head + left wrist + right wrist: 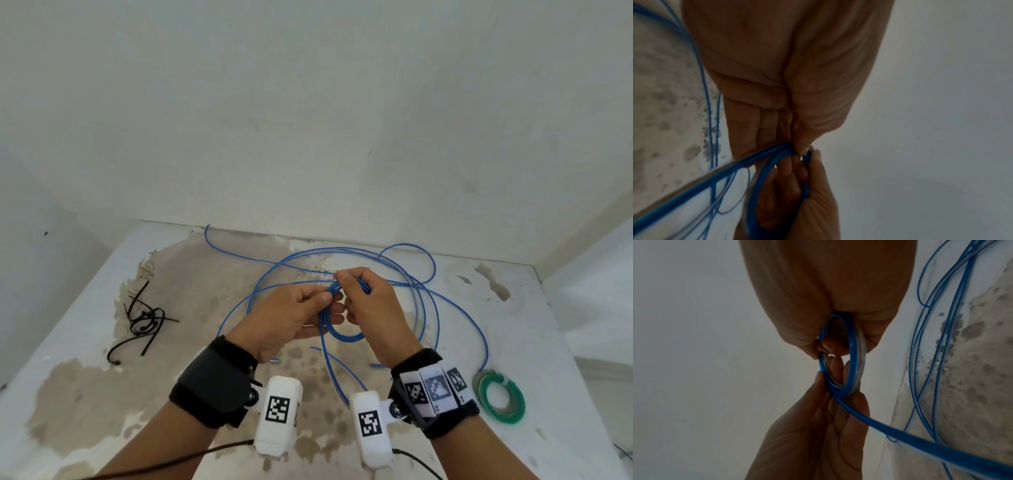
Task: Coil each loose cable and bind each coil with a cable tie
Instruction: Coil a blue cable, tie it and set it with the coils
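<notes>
Pinching a small blue cable (pixel 337 329) coil, both hands, left (pixel 287 318) and right (pixel 375 308), grip it; ties (pixel 144 320) lie left of it, green coil (pixel 500 397) right.

Head view: the left hand (pixel 291 317) and right hand (pixel 371 308) cover the small coil of the cable (pixel 337 334) where they pinch it. Both forearms are cut off by the bottom edge. The ties (pixel 144 320) overlap; their count cannot be told. Left wrist view: the near cable strands are blurred.
</notes>
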Motion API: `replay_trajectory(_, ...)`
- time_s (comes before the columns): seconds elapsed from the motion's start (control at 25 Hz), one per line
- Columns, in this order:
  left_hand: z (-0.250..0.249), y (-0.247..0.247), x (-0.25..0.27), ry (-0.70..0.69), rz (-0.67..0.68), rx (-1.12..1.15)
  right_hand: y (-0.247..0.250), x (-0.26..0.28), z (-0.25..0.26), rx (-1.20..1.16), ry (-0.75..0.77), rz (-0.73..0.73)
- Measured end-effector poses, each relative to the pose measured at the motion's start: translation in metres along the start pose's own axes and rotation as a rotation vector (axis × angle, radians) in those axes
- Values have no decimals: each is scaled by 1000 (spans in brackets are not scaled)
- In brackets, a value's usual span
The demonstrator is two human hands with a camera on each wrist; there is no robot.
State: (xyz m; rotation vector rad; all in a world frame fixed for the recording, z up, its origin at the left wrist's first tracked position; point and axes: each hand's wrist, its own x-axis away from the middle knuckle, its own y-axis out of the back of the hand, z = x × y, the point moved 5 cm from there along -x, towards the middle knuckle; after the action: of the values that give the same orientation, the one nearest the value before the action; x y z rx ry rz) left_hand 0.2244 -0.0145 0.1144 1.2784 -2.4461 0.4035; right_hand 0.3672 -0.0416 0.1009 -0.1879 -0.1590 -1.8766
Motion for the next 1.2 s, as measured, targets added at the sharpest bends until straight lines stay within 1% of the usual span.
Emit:
replay_trajectory(0.2,1,3,3,-18,-76,2,-5,6,1,35,43,63)
replay_trajectory(0.36,6,2,1,-8,-140,160,-7,7,0,20,46,80)
replay_trajectory(0.44,7,5,-2,-39,-212,193,-4,7,-2,38,75,83)
replay_trajectory(0.48,6,10,-3,-71,-273,220,0,7,-3,92,90,47)
replay_trajectory(0.56,3,23,-5,-143,-402,313,12,14,-3,231,114,-110)
replay_trajectory(0.6,1,29,-5,-174,-448,368,16,19,-3,299,124,-150)
replay_trajectory(0.64,-1,32,-5,-201,-475,420,13,24,-5,385,114,-103)
replay_trajectory(0.68,-3,33,-5,-223,-484,466,4,29,-9,467,66,17)
replay_trajectory(0.72,-4,33,-6,-238,-482,502,-6,35,-16,490,-15,151)
replay_trajectory(0.76,-5,31,-6,-245,-475,530,-15,38,-24,430,-100,224)
replay_trajectory(0.8,-5,28,-5,-246,-465,546,-20,39,-28,262,-190,209)
replay_trajectory(0.88,-4,24,-5,-246,-436,554,-19,31,-33,-268,-342,50)
replay_trajectory(0.92,-2,23,-4,-243,-423,549,-17,26,-31,-469,-359,-15)
replay_trajectory(0.96,0,21,-3,-235,-414,544,-14,22,-28,-562,-342,-36)
replay_trajectory(1.0,2,19,-2,-223,-402,539,-11,18,-24,-559,-300,-28)
replay_trajectory(1.08,4,17,-1,-194,-376,520,-7,14,-14,-438,-217,6)
replay_trajectory(1.2,6,18,1,-144,-340,501,-1,13,-11,-290,-183,33)
